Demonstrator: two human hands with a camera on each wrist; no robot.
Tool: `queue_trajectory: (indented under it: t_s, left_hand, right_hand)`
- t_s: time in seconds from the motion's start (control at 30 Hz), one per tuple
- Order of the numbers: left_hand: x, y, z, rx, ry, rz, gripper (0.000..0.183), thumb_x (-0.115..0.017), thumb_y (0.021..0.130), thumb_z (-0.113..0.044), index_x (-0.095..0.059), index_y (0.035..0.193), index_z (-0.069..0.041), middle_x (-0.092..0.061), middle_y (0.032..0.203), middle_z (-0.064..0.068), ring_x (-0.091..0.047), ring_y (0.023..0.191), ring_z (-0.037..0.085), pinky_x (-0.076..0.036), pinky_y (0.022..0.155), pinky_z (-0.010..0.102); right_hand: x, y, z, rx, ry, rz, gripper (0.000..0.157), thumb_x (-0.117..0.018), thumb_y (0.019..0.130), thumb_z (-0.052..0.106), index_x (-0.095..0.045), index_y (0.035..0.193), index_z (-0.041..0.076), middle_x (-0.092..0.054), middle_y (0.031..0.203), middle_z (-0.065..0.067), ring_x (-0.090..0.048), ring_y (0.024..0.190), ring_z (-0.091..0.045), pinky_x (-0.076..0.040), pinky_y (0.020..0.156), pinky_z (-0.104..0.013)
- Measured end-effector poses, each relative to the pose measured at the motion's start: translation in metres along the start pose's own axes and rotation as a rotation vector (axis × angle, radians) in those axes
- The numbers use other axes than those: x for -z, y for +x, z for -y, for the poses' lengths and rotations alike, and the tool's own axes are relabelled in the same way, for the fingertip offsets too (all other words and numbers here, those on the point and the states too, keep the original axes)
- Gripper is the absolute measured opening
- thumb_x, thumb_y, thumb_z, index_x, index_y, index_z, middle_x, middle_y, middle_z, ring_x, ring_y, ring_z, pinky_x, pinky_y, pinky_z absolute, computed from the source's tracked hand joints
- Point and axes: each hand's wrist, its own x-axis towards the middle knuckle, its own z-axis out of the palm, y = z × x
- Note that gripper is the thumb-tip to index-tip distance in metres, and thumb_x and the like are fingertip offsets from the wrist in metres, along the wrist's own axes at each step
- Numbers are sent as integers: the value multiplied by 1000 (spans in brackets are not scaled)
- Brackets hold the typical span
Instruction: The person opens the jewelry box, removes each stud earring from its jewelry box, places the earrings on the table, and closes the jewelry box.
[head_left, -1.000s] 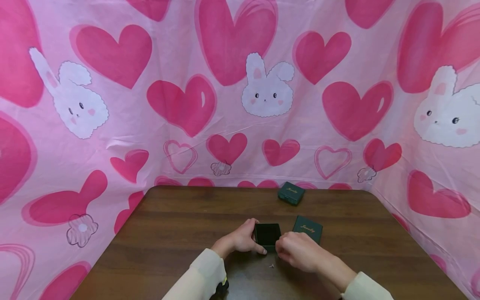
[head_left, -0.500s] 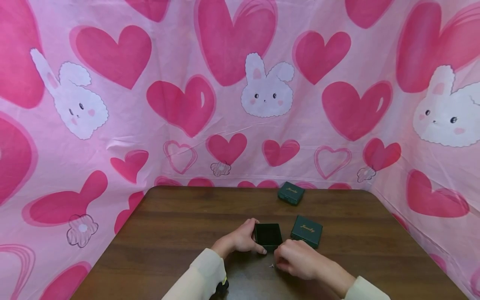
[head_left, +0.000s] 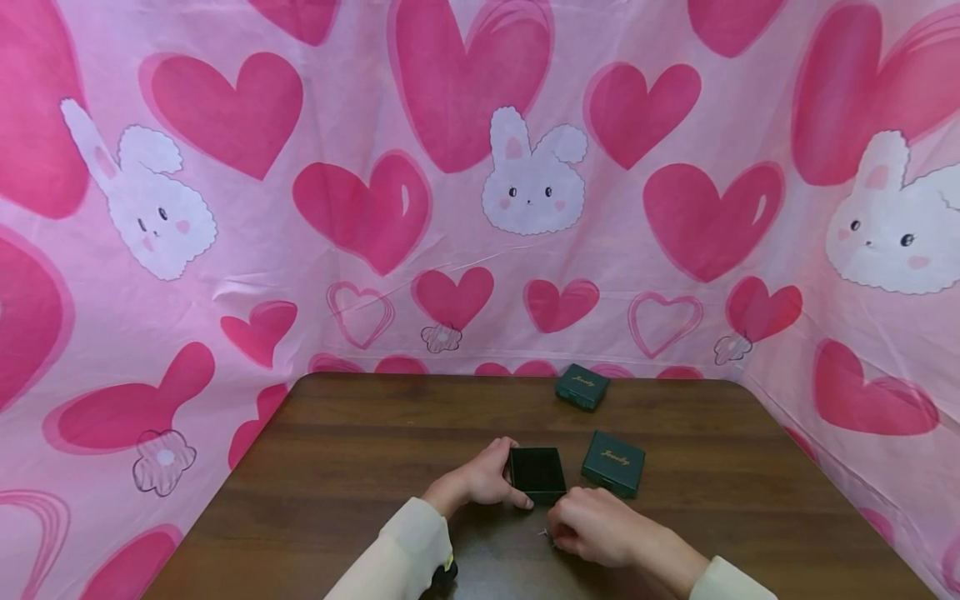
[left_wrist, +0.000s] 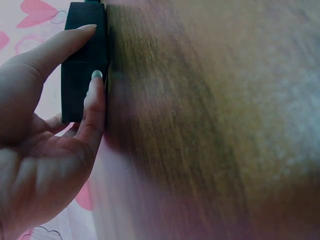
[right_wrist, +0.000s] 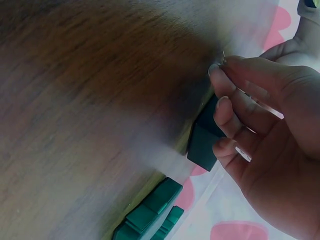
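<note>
My left hand (head_left: 487,477) grips a small square dark green jewelry box (head_left: 537,472) by its left side, thumb at the near corner. The box's dark top side faces up without lettering. In the left wrist view, thumb and fingers lie along the box wall (left_wrist: 80,95). Just in front of the box, my right hand (head_left: 600,525) pinches a tiny silvery piece (head_left: 543,532) low over the table. The right wrist view shows this piece (right_wrist: 223,56) at the tips of thumb and forefinger; its exact kind is too small to tell.
A green box lettered "Jewelry" (head_left: 614,463) sits right of the held box. Another lettered green box (head_left: 582,387) lies near the back edge of the brown wooden table (head_left: 360,442). A pink cloth (head_left: 457,250) with hearts and rabbits hangs behind and at the sides.
My right hand has moved from the box's right side down toward me, and its fingertips have reached the tiny silvery piece. My left hand has stayed on the box.
</note>
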Motion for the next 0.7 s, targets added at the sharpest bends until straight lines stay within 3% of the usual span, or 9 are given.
queue_trajectory:
  t_s: [0.7]
  left_hand:
    - [0, 0, -1, 5, -19, -4, 66, -92, 75, -12, -47, 123, -10, -50, 111, 5, -50, 99, 22, -46, 89, 43]
  right_hand:
    - [13, -2, -4, -14, 28, 21, 15, -76, 90, 12, -76, 91, 27, -62, 82, 24, -53, 71, 5, -47, 62, -22]
